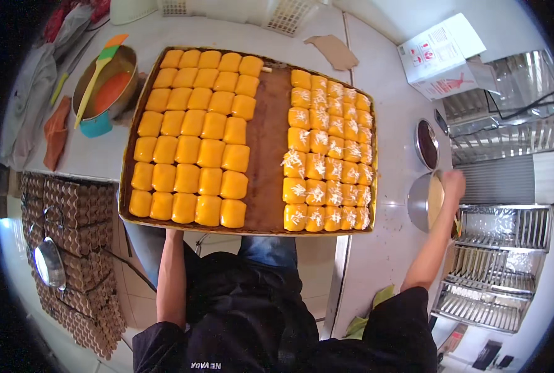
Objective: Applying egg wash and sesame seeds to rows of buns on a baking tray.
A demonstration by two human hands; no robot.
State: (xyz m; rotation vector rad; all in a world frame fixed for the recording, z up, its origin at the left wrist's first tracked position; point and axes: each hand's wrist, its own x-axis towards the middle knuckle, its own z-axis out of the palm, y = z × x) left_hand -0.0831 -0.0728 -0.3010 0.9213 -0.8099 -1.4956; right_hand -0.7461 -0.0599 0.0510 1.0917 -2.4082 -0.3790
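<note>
A large metal baking tray [267, 140] bears two blocks of small buns. Plain buns with a glossy yellow glaze [188, 149] fill its left part; on the right, most glazed buns [335, 168] carry pale shreds. Bare brown tray lining shows between the blocks. My left forearm runs under the tray's near edge, and the hand is hidden beneath it. At the right, my right hand [453, 184] is over the rim of a metal bowl [419, 200] holding a pale yellowish content; its fingers are too blurred to read. A smaller steel bowl with dark filling [427, 143] stands just beyond.
A pot of orange liquid [111, 93] with a spatula [95, 74] across it stands left, near an orange-brown cloth [57, 133]. Stacked egg trays [79, 224] are below left. A white carton [435, 60] and metal racks [496, 265] lie right; a green cloth [358, 326] is at the counter's edge.
</note>
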